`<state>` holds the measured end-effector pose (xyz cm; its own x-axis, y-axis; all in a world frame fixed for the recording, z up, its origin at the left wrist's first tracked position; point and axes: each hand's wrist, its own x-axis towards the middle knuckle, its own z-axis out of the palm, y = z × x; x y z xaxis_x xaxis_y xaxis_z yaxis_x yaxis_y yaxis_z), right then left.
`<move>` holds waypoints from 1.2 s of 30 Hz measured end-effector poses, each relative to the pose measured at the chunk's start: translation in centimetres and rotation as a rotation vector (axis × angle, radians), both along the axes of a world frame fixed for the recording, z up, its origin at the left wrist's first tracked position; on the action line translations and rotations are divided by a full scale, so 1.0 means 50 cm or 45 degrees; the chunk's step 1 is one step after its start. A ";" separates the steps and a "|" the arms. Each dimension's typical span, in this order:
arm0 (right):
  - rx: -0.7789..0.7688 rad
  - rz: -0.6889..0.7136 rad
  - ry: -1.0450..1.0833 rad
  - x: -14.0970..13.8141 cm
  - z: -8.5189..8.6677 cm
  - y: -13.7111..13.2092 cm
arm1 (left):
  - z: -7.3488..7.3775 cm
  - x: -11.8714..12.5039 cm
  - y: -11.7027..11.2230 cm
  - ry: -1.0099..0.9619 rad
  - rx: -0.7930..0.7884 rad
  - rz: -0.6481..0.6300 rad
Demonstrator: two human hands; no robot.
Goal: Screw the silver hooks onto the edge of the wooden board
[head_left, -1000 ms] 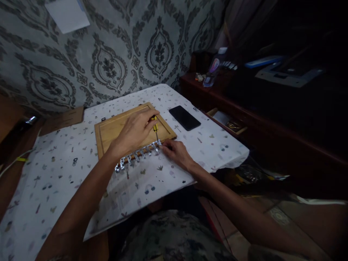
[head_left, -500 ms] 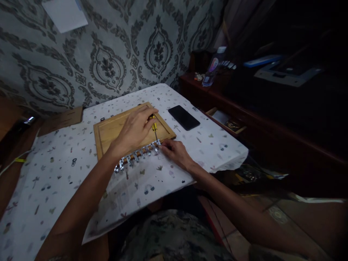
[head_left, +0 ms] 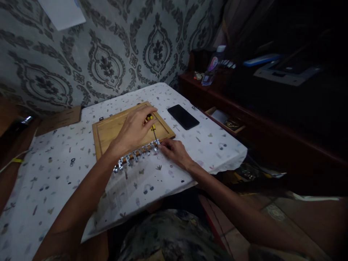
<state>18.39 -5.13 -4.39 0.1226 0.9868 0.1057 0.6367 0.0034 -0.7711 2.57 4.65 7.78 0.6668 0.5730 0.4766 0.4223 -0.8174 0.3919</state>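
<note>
A wooden board (head_left: 108,132) with a grooved border lies on the patterned cloth. Along its near edge runs a metal rail with several hooks (head_left: 136,156). My left hand (head_left: 132,128) hovers over the board, its fingers closed round the yellow and black handle of a screwdriver (head_left: 153,127). The screwdriver tilts down, its tip at the rail's right end. There the fingers of my right hand (head_left: 178,153) pinch the end of the rail; the fingertips are partly hidden.
A black phone (head_left: 183,116) lies right of the board on the cloth-covered table (head_left: 223,152). Cardboard (head_left: 61,119) sits at the far left. Beyond the table's right edge are an open drawer (head_left: 225,121) and a plastic bottle (head_left: 213,67) on dark furniture.
The fingers of my left hand have shifted slightly on the screwdriver handle. My right hand stays at the rail's end. The whole view has moved a little.
</note>
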 end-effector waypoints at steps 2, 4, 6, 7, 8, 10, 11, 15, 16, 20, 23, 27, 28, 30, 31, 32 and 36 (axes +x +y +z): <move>0.005 -0.010 -0.004 0.001 0.000 0.000 | -0.003 0.000 -0.001 -0.005 -0.012 0.003; 0.009 -0.009 -0.003 0.001 0.001 0.000 | -0.006 -0.002 -0.002 -0.016 -0.005 0.028; 0.003 0.001 0.004 0.001 0.002 -0.001 | -0.008 -0.003 -0.001 -0.032 0.002 0.052; -0.001 0.006 0.007 0.000 0.002 -0.001 | -0.009 -0.004 0.001 -0.037 -0.001 0.050; -0.003 0.008 0.009 0.000 0.003 -0.001 | -0.009 -0.006 0.002 -0.038 -0.009 0.038; -0.011 0.008 0.011 -0.001 0.003 -0.001 | -0.008 -0.008 0.005 -0.027 -0.032 -0.002; -0.016 0.008 0.013 -0.001 0.003 0.000 | -0.008 -0.010 0.006 -0.019 -0.044 -0.020; -0.029 0.010 0.034 -0.002 0.002 0.000 | -0.009 -0.012 0.001 0.009 -0.082 -0.032; -0.028 0.009 0.039 -0.003 0.001 0.000 | -0.009 -0.011 -0.001 0.011 -0.066 -0.019; -0.013 0.005 0.023 -0.003 0.000 0.000 | -0.010 -0.005 -0.009 0.029 0.027 0.058; -0.012 0.002 0.017 -0.002 0.002 -0.001 | -0.005 0.000 -0.008 0.066 -0.016 0.031; -0.019 0.018 0.031 0.000 0.004 -0.002 | -0.002 0.003 -0.001 0.024 -0.068 -0.005; -0.027 0.022 0.035 0.000 0.004 -0.002 | -0.004 0.003 0.000 -0.004 -0.084 -0.006; -0.036 0.020 0.043 0.001 0.003 -0.002 | -0.010 0.004 0.001 -0.059 -0.118 -0.003; -0.034 0.019 0.047 0.001 0.002 -0.001 | -0.014 0.004 0.001 -0.079 -0.129 0.008; -0.026 0.018 0.051 0.001 0.001 -0.001 | -0.017 0.004 0.001 -0.092 -0.133 0.029; 0.014 0.026 0.062 0.001 0.003 -0.002 | -0.022 0.000 0.001 -0.098 -0.142 0.086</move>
